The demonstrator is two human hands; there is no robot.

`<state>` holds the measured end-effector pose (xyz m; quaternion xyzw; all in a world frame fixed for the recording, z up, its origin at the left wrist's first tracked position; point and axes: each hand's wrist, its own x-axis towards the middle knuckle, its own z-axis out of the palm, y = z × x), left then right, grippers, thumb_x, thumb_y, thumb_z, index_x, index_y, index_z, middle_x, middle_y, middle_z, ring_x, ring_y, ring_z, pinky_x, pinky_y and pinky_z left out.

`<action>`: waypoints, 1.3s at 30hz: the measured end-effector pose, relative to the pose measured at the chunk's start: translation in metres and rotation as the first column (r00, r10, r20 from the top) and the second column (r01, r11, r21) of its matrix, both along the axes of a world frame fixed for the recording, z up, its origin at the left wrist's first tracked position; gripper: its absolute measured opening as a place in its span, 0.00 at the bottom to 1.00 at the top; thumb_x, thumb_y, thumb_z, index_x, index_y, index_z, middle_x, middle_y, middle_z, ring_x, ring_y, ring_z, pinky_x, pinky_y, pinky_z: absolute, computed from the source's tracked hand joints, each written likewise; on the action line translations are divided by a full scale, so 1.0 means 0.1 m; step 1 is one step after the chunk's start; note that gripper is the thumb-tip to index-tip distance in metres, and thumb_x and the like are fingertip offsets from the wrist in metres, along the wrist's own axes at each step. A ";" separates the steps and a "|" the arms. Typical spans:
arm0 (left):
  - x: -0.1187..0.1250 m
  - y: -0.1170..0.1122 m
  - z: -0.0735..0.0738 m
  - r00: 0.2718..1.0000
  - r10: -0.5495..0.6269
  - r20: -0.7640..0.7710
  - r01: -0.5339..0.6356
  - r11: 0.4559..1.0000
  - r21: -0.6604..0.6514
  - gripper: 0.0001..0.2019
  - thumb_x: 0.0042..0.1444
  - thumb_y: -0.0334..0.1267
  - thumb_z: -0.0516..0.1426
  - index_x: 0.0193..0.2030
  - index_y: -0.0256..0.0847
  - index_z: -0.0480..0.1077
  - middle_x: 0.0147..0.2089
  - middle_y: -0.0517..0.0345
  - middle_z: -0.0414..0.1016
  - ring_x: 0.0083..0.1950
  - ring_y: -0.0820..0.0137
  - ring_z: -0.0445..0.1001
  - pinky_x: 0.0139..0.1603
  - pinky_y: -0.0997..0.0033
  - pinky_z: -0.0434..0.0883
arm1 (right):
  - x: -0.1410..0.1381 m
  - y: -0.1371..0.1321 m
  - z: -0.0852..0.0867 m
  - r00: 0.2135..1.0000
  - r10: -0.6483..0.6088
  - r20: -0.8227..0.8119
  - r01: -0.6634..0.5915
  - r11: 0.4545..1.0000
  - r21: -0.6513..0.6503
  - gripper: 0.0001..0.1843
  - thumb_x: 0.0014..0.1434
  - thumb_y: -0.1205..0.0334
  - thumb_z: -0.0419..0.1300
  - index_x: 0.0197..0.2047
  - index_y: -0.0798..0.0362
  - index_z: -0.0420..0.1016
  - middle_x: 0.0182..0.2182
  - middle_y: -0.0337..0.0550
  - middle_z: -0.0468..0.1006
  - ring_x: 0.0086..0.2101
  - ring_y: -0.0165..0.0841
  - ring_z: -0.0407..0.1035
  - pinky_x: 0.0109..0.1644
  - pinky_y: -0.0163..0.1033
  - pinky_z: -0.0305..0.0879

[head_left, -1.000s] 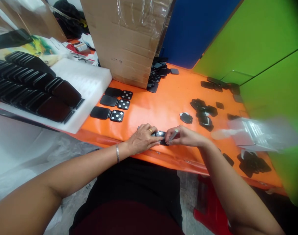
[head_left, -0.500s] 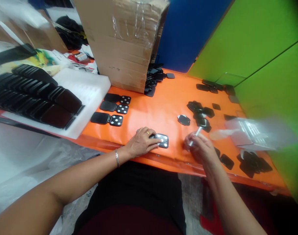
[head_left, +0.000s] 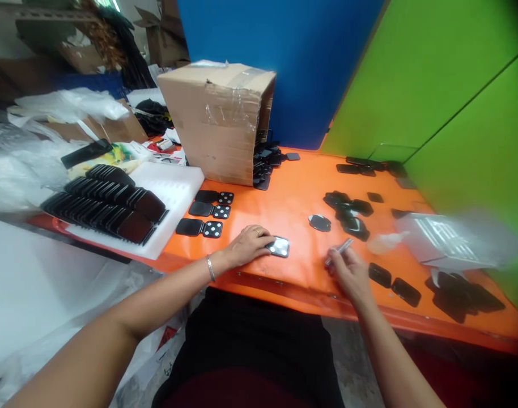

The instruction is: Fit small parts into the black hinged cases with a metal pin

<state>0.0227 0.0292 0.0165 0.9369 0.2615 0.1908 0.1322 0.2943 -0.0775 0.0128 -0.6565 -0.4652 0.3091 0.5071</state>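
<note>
My left hand [head_left: 250,245] lies over a hinged black case [head_left: 280,247], its fingers closed on the left part. The case's right panel, with white dots and a bright reflection, shows beyond my fingertips; the rest is hidden under the hand. Pinched in my right hand [head_left: 350,271] is a slim silver pen-like stick [head_left: 340,250], slanting up to the right above the orange table [head_left: 301,277]. To the left, three opened black cases [head_left: 212,229] with white dots lie in a column. A dark rounded piece with a white edge [head_left: 319,222] lies beyond my right hand.
A white foam block [head_left: 186,178] carries rows of black cases [head_left: 110,201] at left. Behind stands a cardboard box [head_left: 216,124] with black pieces [head_left: 265,164] spilling out. More black pieces [head_left: 348,209] and a white box [head_left: 441,241] occupy the right side, by a green panel [head_left: 454,85].
The view has tilted up, showing more background. My left fingertips have drawn back from the dotted panel, uncovering more of it. The stick in my right hand now slants more to the right.
</note>
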 end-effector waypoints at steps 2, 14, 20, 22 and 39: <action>-0.04 0.21 0.07 0.997 0.050 -0.063 -0.047 0.998 0.051 0.13 0.63 0.42 0.55 0.52 0.44 0.72 0.51 0.51 0.73 0.54 0.65 0.68 0.58 0.61 0.64 | 0.00 0.00 -0.01 1.000 0.001 -0.009 -0.001 1.000 0.008 0.21 0.57 0.40 0.59 0.32 0.51 0.68 0.20 0.38 0.72 0.18 0.30 0.65 0.22 0.35 0.62; -0.05 0.84 0.15 0.844 0.459 -0.278 -0.420 0.887 0.190 0.20 0.64 0.44 0.52 0.60 0.39 0.64 0.57 0.43 0.68 0.55 0.57 0.68 0.58 0.58 0.63 | -0.01 0.03 0.03 0.991 0.024 -0.129 -0.018 0.999 0.049 0.21 0.57 0.41 0.59 0.30 0.51 0.66 0.21 0.37 0.71 0.19 0.29 0.64 0.22 0.35 0.61; -0.01 0.83 0.16 0.811 0.452 -0.372 -0.386 0.891 0.241 0.19 0.67 0.47 0.46 0.62 0.52 0.63 0.57 0.46 0.67 0.54 0.55 0.67 0.58 0.48 0.59 | 0.01 0.04 0.05 0.982 0.035 -0.184 -0.025 0.998 0.055 0.21 0.56 0.42 0.61 0.30 0.52 0.66 0.21 0.37 0.71 0.19 0.28 0.65 0.23 0.34 0.62; 0.00 0.84 0.16 0.802 0.453 -0.389 -0.382 0.890 0.250 0.21 0.67 0.47 0.44 0.64 0.51 0.61 0.59 0.43 0.65 0.56 0.52 0.65 0.57 0.47 0.60 | 0.01 0.04 0.04 0.980 0.033 -0.196 -0.022 0.998 0.061 0.21 0.55 0.41 0.61 0.30 0.52 0.67 0.21 0.37 0.71 0.18 0.28 0.65 0.22 0.34 0.62; -0.07 0.79 0.04 0.791 0.529 -0.306 -0.456 0.844 0.282 0.19 0.66 0.41 0.45 0.61 0.40 0.62 0.60 0.43 0.66 0.59 0.53 0.64 0.64 0.48 0.49 | 0.01 0.04 0.02 0.979 0.012 -0.202 0.004 0.997 0.079 0.22 0.53 0.41 0.63 0.30 0.52 0.67 0.21 0.37 0.72 0.17 0.28 0.65 0.20 0.33 0.63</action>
